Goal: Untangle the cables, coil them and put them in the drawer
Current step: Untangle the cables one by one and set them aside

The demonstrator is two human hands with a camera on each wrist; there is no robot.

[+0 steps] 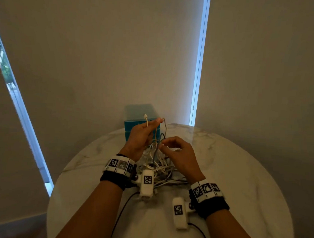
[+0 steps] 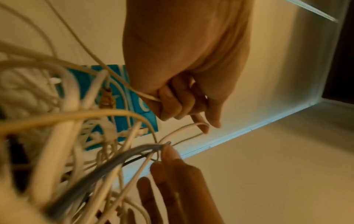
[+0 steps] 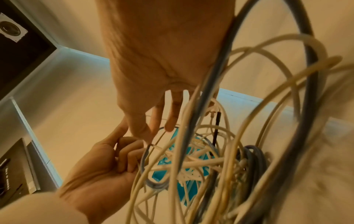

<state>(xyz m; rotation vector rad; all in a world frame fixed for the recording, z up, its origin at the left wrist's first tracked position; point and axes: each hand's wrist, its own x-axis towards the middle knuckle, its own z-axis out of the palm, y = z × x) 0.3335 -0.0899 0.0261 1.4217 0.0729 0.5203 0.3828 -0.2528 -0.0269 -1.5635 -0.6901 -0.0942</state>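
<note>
A tangle of white and grey cables (image 1: pixel 161 169) lies on the round marble table (image 1: pixel 231 166), between my wrists. My left hand (image 1: pixel 148 129) is raised over the pile, fingers curled round a thin white cable (image 1: pixel 146 122) whose plug sticks up above the hand. The left wrist view shows that cable (image 2: pixel 147 96) running into the left hand (image 2: pixel 180 103). My right hand (image 1: pixel 165 145) pinches a grey cable (image 1: pixel 157 151) just above the pile; thumb and forefinger meet on the grey cable (image 3: pixel 146 151) in the right wrist view. A teal drawer box (image 1: pixel 130 130) stands behind the hands; whether its drawer is open is hidden.
The teal box sits at the table's far edge against closed blinds (image 1: pixel 119 55). Bare marble lies to the left (image 1: pixel 90 162) and right of the pile. Black leads (image 1: pixel 121 212) from the wrist cameras trail over the near part of the table.
</note>
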